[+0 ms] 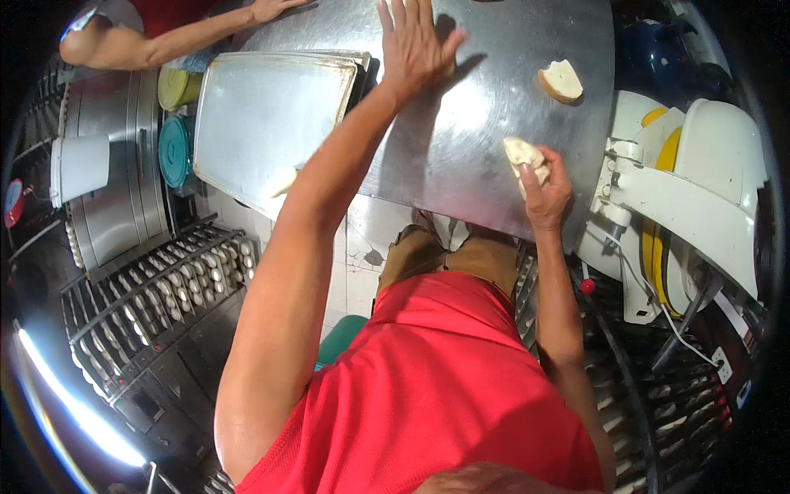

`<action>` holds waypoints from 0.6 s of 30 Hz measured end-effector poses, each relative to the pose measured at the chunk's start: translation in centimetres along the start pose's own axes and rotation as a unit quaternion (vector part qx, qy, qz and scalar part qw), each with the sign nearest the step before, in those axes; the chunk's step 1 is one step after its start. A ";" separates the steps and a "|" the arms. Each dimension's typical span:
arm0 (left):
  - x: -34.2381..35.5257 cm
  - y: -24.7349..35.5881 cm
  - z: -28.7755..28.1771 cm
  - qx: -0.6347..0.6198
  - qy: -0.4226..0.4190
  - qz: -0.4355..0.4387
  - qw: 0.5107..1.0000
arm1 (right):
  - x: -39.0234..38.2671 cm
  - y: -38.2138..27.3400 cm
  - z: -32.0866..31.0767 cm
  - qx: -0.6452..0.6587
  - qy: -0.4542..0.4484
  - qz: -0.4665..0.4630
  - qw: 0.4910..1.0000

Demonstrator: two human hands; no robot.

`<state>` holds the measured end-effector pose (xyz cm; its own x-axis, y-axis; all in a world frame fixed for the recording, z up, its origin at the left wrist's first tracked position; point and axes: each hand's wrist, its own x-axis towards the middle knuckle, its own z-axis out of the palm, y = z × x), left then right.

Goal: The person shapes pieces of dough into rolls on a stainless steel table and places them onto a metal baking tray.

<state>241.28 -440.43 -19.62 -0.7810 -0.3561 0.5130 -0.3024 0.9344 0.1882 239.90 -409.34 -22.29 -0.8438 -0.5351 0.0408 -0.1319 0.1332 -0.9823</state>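
My left hand (417,51) reaches to the far side of the steel table (485,107). Its fingers are stretched and the thumb spread, with nothing in them; whether the palm touches the metal I cannot tell. Close to the table's near right edge, my right hand (550,196) is closed around a pale, folded lump of dough (524,154), its thumb pressed on it. Beyond that hand, a cut piece of bread (562,81) with a brown crust lies on the table. A large metal baking tray (267,123) lies left of my left forearm, with a pale dough piece (285,182) by its near edge, partly hidden.
Another person's arm (185,47) extends over the far left of the table. White machine housing (699,189) with a cable stands at the right. Racks loaded with pale rolls (177,288) stand low at the left, near lidded buckets (174,151).
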 end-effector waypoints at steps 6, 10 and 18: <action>-10.6 4.7 -3.7 -0.039 -0.206 -0.065 0.976 | 0.6 0.9 -0.1 0.020 0.015 0.003 1.000; -17.3 6.0 -9.1 -0.128 -0.090 -0.239 0.958 | 1.1 -2.2 0.4 -0.151 -0.009 0.027 0.988; -19.0 4.6 -11.1 -0.396 -0.052 -0.445 0.802 | 3.9 -8.6 3.9 -0.203 -0.145 -0.037 0.968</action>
<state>260.82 -429.29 -19.20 -0.5029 -0.8446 -0.1838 -0.3545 0.0077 0.9350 239.79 -415.87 -14.38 -0.6506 -0.7594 -0.0017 -0.4300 0.3702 -0.8234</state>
